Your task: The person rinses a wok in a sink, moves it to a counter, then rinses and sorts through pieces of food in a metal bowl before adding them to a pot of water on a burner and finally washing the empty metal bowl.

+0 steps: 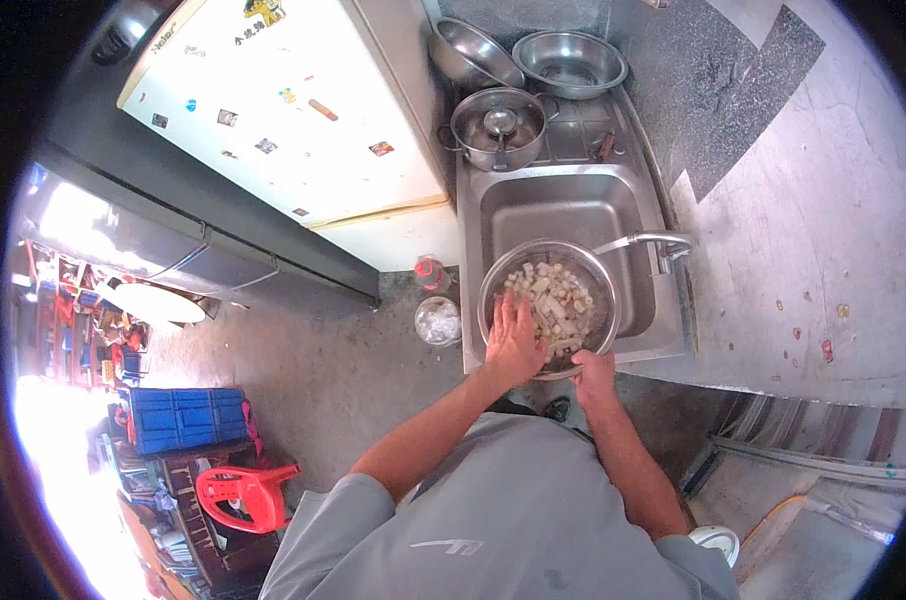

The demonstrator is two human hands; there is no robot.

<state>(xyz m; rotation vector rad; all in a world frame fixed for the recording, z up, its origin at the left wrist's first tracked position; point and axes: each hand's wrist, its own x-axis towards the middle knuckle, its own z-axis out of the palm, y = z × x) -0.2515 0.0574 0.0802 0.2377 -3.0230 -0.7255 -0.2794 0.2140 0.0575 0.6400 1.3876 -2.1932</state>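
A round metal bowl (pixel 549 244) sits over the near part of the stainless steel sink (pixel 563 195). Inside it are many pale, chopped food pieces (pixel 559 312), cut short and chunky; their kind is unclear. My left hand (pixel 514 342) reaches in at the bowl's left side, fingers stretched out against the pieces and the inner wall. At the near right rim, my right hand (pixel 595 376) is closed on the edge of the bowl. Above the bowl's right side reaches the spout of the faucet (pixel 663 240); whether water runs from it cannot be made out.
Beyond the sink stand a pot (pixel 523 150) with a ladle (pixel 501 124) in it, a tilted metal basin (pixel 468 50) and another basin (pixel 571 64). A white refrigerator (pixel 303 130) is at the left. On the floor are a bottle (pixel 430 274) and a clear container (pixel 438 322).
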